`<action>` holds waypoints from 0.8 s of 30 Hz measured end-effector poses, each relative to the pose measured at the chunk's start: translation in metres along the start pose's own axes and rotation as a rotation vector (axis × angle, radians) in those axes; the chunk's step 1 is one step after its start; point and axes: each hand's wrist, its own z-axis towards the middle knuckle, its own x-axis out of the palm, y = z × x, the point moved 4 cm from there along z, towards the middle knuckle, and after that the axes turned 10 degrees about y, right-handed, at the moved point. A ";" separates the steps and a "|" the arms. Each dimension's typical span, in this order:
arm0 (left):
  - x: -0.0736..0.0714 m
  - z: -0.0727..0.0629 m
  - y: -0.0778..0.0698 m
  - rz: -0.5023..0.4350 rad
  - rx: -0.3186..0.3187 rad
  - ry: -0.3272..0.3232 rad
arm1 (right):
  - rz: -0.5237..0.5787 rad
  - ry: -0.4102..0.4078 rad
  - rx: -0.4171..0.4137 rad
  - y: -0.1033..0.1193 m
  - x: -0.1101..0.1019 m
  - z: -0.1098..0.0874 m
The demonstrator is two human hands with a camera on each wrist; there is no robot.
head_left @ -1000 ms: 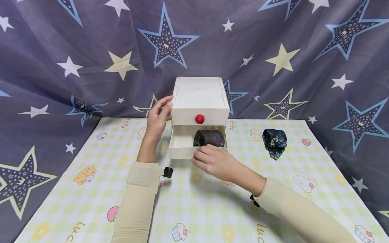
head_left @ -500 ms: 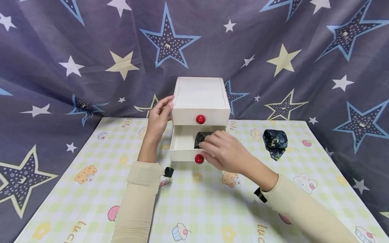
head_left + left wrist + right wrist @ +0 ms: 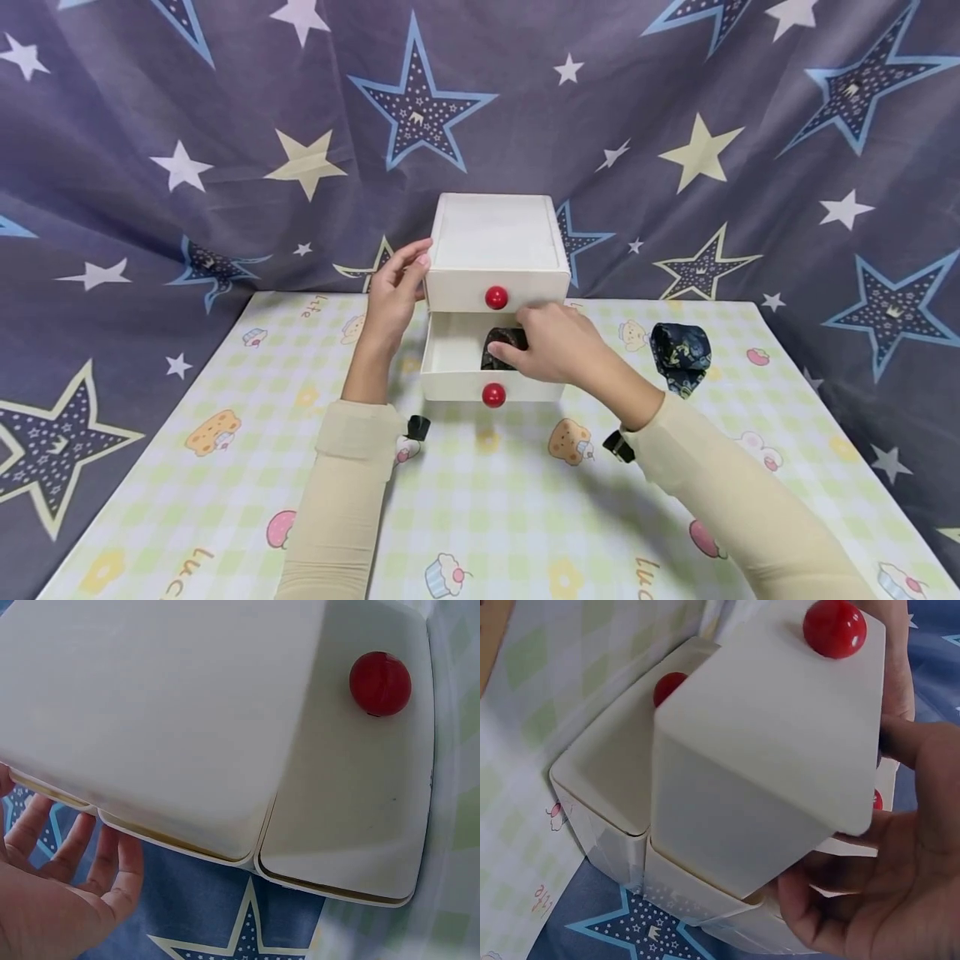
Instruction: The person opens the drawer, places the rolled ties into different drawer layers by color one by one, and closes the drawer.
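A small white drawer cabinet (image 3: 498,233) with red knobs stands at the back of the table. One drawer (image 3: 457,387) below its top one is pulled out and holds a dark rolled necktie (image 3: 504,343). My right hand (image 3: 573,350) reaches into this drawer from the right, its thumb and bent fingers round the roll. The fingertips and much of the roll are hidden. Against the cabinet's left side rests my left hand (image 3: 393,300), fingers extended, also visible in the left wrist view. A second rolled necktie (image 3: 681,350), blue-patterned, lies farther right.
In the right wrist view, a closed drawer (image 3: 607,750) sits below the pulled-out one, beside the checked tablecloth (image 3: 532,705). A star-print curtain (image 3: 300,100) hangs right behind the cabinet.
My right hand has left the drawer front, uncovering its red knob, and moved over the drawer onto the rolled necktie. The drawer stands slightly farther out. My left hand stays in place.
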 end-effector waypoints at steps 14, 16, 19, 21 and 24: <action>0.000 -0.001 0.000 0.014 -0.005 0.016 | 0.006 0.366 -0.037 0.001 0.008 0.021; 0.000 -0.002 -0.001 0.013 -0.006 0.020 | 0.040 0.382 -0.086 -0.001 0.006 0.021; 0.000 -0.002 -0.001 0.012 -0.005 0.019 | 0.042 0.403 -0.124 -0.003 0.001 0.021; 0.000 -0.002 -0.001 0.004 -0.006 0.020 | 0.026 0.409 -0.134 -0.003 -0.001 0.022; 0.001 -0.002 -0.001 -0.013 -0.008 0.020 | -0.014 0.400 -0.142 -0.001 -0.002 0.024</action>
